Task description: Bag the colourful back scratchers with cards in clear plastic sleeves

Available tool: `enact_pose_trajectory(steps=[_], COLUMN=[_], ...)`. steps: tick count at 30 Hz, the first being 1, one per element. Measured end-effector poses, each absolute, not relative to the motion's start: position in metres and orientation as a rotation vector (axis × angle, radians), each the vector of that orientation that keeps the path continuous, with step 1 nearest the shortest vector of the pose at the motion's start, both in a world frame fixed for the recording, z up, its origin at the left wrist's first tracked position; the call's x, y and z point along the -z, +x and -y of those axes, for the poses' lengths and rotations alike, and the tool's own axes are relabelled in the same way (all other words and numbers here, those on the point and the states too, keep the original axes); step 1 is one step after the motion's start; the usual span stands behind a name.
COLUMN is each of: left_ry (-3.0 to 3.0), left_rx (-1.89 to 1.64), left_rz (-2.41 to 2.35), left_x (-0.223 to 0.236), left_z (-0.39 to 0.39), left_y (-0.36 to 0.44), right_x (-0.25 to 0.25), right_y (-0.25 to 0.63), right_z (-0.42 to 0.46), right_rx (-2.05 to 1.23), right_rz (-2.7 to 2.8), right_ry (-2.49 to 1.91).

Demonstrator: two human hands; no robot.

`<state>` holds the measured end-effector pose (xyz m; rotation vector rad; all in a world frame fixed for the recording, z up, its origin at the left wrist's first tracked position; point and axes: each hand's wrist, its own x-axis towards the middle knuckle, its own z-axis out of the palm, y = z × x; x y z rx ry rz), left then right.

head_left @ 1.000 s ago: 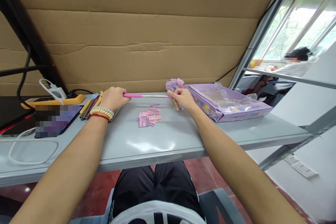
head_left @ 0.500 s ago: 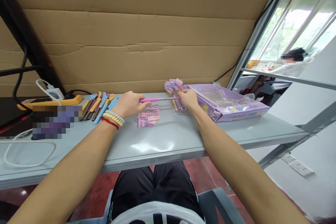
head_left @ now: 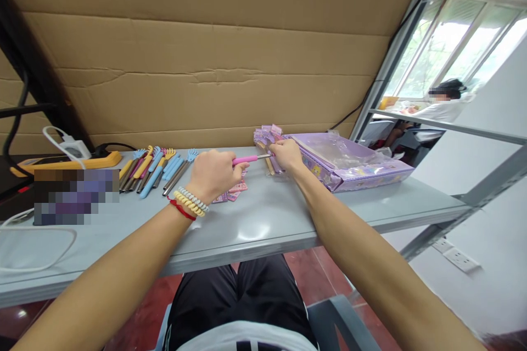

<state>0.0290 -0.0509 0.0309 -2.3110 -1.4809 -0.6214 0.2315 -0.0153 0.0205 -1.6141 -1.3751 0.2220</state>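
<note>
A back scratcher (head_left: 246, 159) with a pink grip and a thin metal rod stretches level between my hands, low over the shelf. My left hand (head_left: 214, 174) is closed round its pink grip. At the other end, the fingers of my right hand (head_left: 287, 154) pinch it and hide its head. Small pink and purple printed cards (head_left: 235, 192) lie partly behind my left hand. Just beyond my right hand is a bunch of purple cards and clear-wrapped pieces (head_left: 267, 134). More back scratchers (head_left: 152, 167) in blue, yellow and purple lie in a row to the left.
On the right stands a purple printed box (head_left: 366, 178) with crumpled clear plastic on it. A yellow-edged device (head_left: 94, 160), a white charger (head_left: 76, 147) and its cable occupy the left. Cardboard (head_left: 206, 104) walls the back. Another person (head_left: 442, 109) sits far right by the window.
My left hand has moved right, towards my right hand. Less of the back scratcher's metal rod shows between them. The view has shifted slightly, with the shelf's contents appearing further left.
</note>
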Motion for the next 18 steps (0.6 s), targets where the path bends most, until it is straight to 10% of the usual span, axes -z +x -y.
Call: enact_pose_trajectory(steps=[18], left_ry=[-2.406], left_rx=[0.643], left_rz=[1.560], left_x=[-0.033], left_z=[0.038], left_y=[0.022], right_x=[-0.008], right_y=[0.227], right_z=[0.010], right_rx=[-0.234], right_rz=[1.418], right_ry=[-1.641])
